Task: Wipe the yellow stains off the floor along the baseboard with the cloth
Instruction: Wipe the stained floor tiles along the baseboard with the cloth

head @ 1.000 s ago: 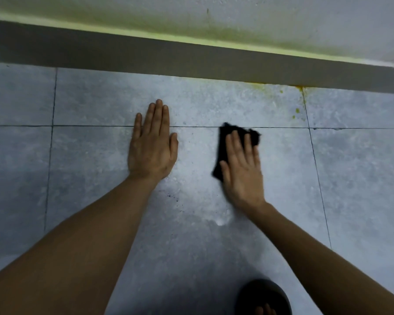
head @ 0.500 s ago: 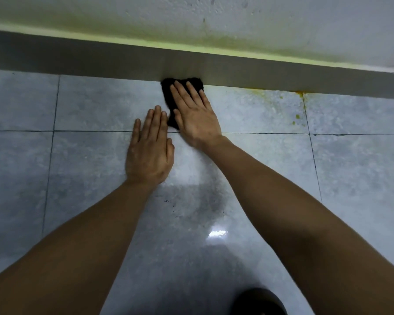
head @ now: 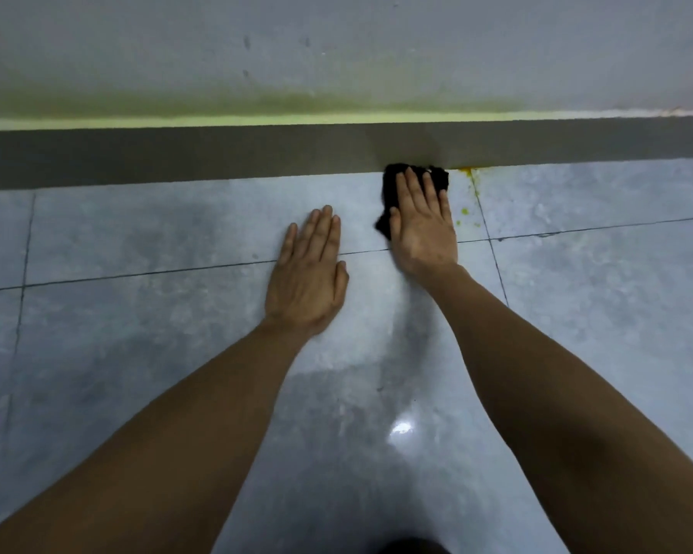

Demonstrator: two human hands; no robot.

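A black cloth lies on the grey tiled floor, its far edge against the dark baseboard. My right hand presses flat on the cloth, fingers pointing at the baseboard and covering most of it. Yellow stains dot the floor just right of that hand, with an orange-yellow smear at the baseboard's foot by a tile joint. My left hand rests flat and empty on the floor, fingers together, a little left of and nearer than the cloth.
The wall above the baseboard carries a yellow-green tint along its bottom. Dark grout lines cross the glossy floor. A dark rounded shape shows at the bottom edge between my forearms.
My right hand has slid the cloth to the right along the baseboard, up to the yellow spots. My left hand has stayed planted on the floor. The view has shifted.
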